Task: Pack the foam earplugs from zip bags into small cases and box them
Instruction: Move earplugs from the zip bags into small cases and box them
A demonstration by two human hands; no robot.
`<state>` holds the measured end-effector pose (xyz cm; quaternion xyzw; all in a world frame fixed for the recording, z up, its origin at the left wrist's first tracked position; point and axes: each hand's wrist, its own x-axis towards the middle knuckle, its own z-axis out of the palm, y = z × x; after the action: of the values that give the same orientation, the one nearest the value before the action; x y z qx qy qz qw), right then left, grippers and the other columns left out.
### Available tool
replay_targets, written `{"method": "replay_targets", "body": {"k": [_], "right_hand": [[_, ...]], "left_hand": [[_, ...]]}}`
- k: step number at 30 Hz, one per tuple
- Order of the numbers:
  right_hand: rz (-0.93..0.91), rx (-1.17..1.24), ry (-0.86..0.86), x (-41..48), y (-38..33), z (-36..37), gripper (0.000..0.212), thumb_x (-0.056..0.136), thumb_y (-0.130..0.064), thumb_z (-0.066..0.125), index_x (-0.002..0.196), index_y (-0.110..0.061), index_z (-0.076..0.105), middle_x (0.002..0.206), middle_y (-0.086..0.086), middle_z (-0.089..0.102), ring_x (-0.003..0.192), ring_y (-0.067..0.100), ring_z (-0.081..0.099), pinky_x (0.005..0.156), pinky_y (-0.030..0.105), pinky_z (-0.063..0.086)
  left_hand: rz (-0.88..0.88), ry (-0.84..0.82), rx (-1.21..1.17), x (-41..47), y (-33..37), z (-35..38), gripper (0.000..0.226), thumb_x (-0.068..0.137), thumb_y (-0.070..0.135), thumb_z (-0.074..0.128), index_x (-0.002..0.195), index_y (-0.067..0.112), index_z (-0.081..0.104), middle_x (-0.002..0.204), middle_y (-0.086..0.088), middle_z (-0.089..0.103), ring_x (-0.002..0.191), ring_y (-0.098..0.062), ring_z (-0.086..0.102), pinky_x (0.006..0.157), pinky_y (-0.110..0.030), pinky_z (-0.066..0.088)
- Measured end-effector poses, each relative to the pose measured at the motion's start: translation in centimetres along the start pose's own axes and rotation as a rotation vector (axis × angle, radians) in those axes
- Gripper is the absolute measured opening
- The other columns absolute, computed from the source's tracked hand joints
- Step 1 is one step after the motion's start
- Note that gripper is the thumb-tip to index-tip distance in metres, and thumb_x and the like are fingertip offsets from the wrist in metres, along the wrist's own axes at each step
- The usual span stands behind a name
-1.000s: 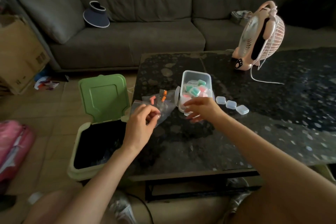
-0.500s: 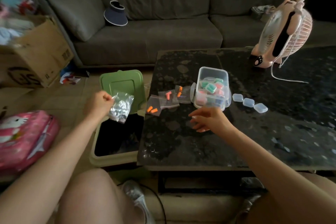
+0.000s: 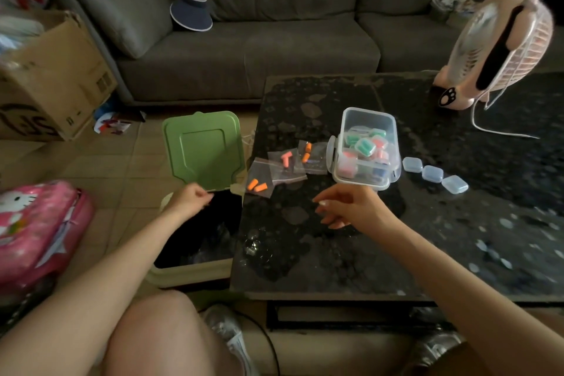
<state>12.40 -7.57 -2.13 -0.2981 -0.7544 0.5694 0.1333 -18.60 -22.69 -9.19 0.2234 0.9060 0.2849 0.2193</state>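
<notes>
Bin point(image 3: 195, 268) stands at the table's point(image 3: 335, 256) nine o'clock. Left hand point(image 3: 189, 201) hangs over it, fingers curled together; whether they pinch anything cannot be told. Three zip bags point(image 3: 285, 163) of earplugs point(image 3: 257, 185) lie at ten to twelve o'clock from the right hand point(image 3: 351, 207), untouched. That hand hovers, loosely curled and empty. The box point(image 3: 367, 119) is at its twelve, and the cases point(image 3: 435, 174) at its two.

Three zip bags point(image 3: 260, 181), three clear cases point(image 3: 432, 173)
</notes>
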Motion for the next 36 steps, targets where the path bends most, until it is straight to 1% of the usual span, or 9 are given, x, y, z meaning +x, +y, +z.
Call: {"method": "replay_targets", "body": {"k": [2, 6, 9, 16, 22, 26, 28, 31, 36], "right_hand": [[-0.012, -0.010, -0.002, -0.1, -0.2, 0.2, 0.015, 0.091, -0.008, 0.060, 0.088, -0.021, 0.066, 0.084, 0.005, 0.071, 0.071, 0.016, 0.069, 0.066, 0.026, 0.059], [-0.008, -0.036, 0.012, -0.5, -0.1, 0.1, 0.011, 0.091, -0.009, 0.060, 0.092, -0.017, 0.066, 0.085, 0.004, 0.071, 0.072, 0.016, 0.069, 0.066, 0.025, 0.059], [0.014, -0.044, 0.027, -0.7, 0.3, -0.3, 0.013, 0.091, -0.009, 0.060, 0.089, -0.021, 0.066, 0.083, 0.003, 0.071, 0.070, 0.014, 0.069, 0.067, 0.026, 0.059], [0.017, -0.031, 0.031, -1.1, 0.1, -0.6, 0.010, 0.091, -0.010, 0.060, 0.097, -0.017, 0.065, 0.085, 0.004, 0.070, 0.073, 0.014, 0.068, 0.068, 0.027, 0.059], [0.131, 0.329, 0.063, -1.2, -0.5, -0.1, 0.030, 0.089, -0.029, 0.063, 0.116, -0.016, 0.056, 0.101, 0.010, 0.069, 0.088, 0.020, 0.066, 0.078, 0.033, 0.057], [0.115, 0.535, 0.082, -1.7, -0.3, -1.1, 0.007, 0.089, -0.014, 0.062, 0.087, -0.008, 0.063, 0.070, 0.001, 0.067, 0.063, 0.014, 0.061, 0.060, 0.022, 0.056], [0.098, 0.487, 0.127, -1.8, 0.2, -1.4, 0.007, 0.087, -0.009, 0.065, 0.081, -0.006, 0.063, 0.067, 0.003, 0.064, 0.057, 0.011, 0.059, 0.055, 0.020, 0.052], [0.032, 0.256, 0.150, -1.7, 0.7, -1.5, 0.011, 0.081, -0.005, 0.070, 0.073, -0.010, 0.065, 0.065, 0.005, 0.061, 0.054, 0.009, 0.056, 0.054, 0.019, 0.051], [-0.040, -0.061, 0.094, -1.9, 0.9, -1.2, 0.014, 0.072, -0.003, 0.078, 0.078, -0.007, 0.066, 0.062, 0.002, 0.063, 0.048, 0.001, 0.056, 0.052, 0.014, 0.049]], "left_hand": [[0.070, -0.054, -0.064, -1.2, 3.9, 0.1, 0.019, 0.093, 0.028, 0.056, 0.086, 0.011, 0.054, 0.084, -0.010, 0.066, 0.068, -0.018, 0.057, 0.060, -0.025, 0.042], [0.073, -0.165, -0.038, -2.7, 8.6, 1.5, 0.034, 0.092, 0.041, 0.055, 0.094, 0.008, 0.058, 0.086, -0.004, 0.060, 0.081, -0.018, 0.058, 0.055, -0.022, 0.041], [0.033, -0.135, -0.035, -3.2, 8.7, 2.4, 0.028, 0.088, 0.032, 0.063, 0.075, 0.008, 0.058, 0.075, -0.005, 0.058, 0.065, -0.015, 0.051, 0.053, -0.023, 0.035], [0.178, 0.024, -0.147, -7.5, 8.9, 0.5, 0.019, 0.086, 0.016, 0.064, 0.072, 0.013, 0.051, 0.082, -0.010, 0.061, 0.078, -0.022, 0.056, 0.074, -0.036, 0.049], [0.361, -0.202, -0.448, -15.0, 12.0, 1.2, 0.022, 0.084, 0.013, 0.066, 0.069, 0.013, 0.051, 0.075, -0.007, 0.062, 0.071, -0.012, 0.056, 0.066, -0.022, 0.045], [0.388, -0.283, -0.467, -16.5, 11.8, 4.0, 0.018, 0.085, 0.009, 0.064, 0.072, 0.012, 0.053, 0.090, -0.017, 0.067, 0.081, -0.017, 0.059, 0.070, -0.023, 0.045], [0.388, -0.314, -0.480, -16.7, 11.8, 5.0, 0.012, 0.083, 0.007, 0.067, 0.081, 0.013, 0.056, 0.089, -0.013, 0.067, 0.080, -0.016, 0.060, 0.070, -0.022, 0.046], [0.385, -0.346, -0.604, -16.8, 12.6, 6.0, 0.028, 0.079, 0.002, 0.069, 0.102, 0.012, 0.055, 0.097, -0.008, 0.068, 0.086, -0.013, 0.063, 0.072, -0.017, 0.050], [0.429, -0.230, -0.629, -17.1, 13.8, 7.5, 0.019, 0.082, 0.000, 0.066, 0.096, 0.012, 0.060, 0.091, -0.008, 0.072, 0.081, -0.010, 0.068, 0.068, -0.015, 0.051]]}}
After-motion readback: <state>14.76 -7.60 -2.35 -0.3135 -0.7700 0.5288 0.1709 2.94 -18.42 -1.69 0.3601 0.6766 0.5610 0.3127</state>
